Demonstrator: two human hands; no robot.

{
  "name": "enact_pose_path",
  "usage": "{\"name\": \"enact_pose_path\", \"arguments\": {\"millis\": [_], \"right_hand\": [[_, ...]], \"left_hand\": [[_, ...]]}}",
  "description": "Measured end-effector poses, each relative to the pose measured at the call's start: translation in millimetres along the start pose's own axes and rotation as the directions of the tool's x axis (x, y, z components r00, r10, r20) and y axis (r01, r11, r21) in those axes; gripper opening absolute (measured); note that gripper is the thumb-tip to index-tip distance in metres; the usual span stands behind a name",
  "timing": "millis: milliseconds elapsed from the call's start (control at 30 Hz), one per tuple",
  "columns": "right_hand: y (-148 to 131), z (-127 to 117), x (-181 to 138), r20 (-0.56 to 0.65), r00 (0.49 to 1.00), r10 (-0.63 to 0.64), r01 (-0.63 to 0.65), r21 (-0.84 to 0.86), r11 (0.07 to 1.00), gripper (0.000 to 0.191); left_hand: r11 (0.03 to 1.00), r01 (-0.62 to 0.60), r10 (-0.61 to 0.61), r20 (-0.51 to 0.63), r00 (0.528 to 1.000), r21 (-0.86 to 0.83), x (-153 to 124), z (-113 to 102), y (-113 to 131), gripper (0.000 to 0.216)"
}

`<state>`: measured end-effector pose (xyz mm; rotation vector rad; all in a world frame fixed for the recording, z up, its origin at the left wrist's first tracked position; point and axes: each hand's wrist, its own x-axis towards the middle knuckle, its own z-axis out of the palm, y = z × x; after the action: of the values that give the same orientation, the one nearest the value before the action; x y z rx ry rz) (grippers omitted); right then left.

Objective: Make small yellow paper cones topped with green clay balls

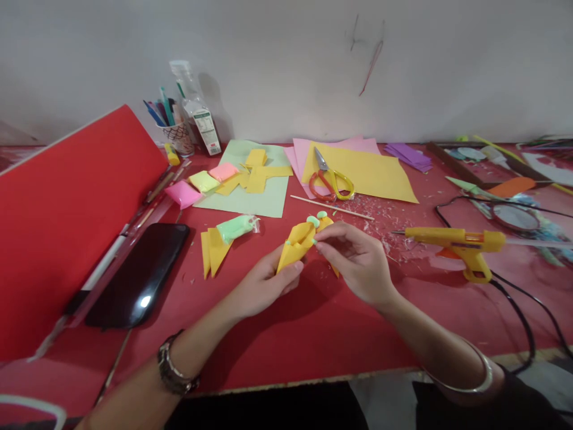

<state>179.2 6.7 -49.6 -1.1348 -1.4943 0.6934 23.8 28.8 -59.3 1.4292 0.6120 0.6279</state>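
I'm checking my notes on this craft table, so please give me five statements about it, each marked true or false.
1. The left hand holds folded yellow paper. True.
2. The right hand is gripping the glue gun. False: the right hand is at the folded yellow paper; the glue gun lies farther right.
3. Pens stand in a patterned cup. True.
4. The scissors lie on the purple paper. False: the scissors lie partly on a yellow sheet.
5. A phone lies left of the left hand. True.
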Motion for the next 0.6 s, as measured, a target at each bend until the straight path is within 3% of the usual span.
{"name": "enact_pose_path", "arguments": {"millis": [367,500,600], "right_hand": [[-0.2,-0.5,0.0,0.01,1.0,-0.008,0.008,0.031,0.999,0.011],[0.0,-0.2,1.1,-0.023,0.999,0.021,-0.02,0.061,0.998,0.012],[2.8,0.9,1.7,0.023,0.995,0.102,-0.103,0.066,0.992,0.016]], "left_hand": [[0.998,-0.012,0.011,0.016,1.0,0.057,-0.5,-1.0,-1.6,0.02],[0.988,-0.012,0.021,-0.059,0.998,0.151,-0.7,-2.3,-3.8,0.027],[0.982,0.006,0.016,-0.113,0.993,0.187,-1.6,-2.5,-2.7,0.034]]}}
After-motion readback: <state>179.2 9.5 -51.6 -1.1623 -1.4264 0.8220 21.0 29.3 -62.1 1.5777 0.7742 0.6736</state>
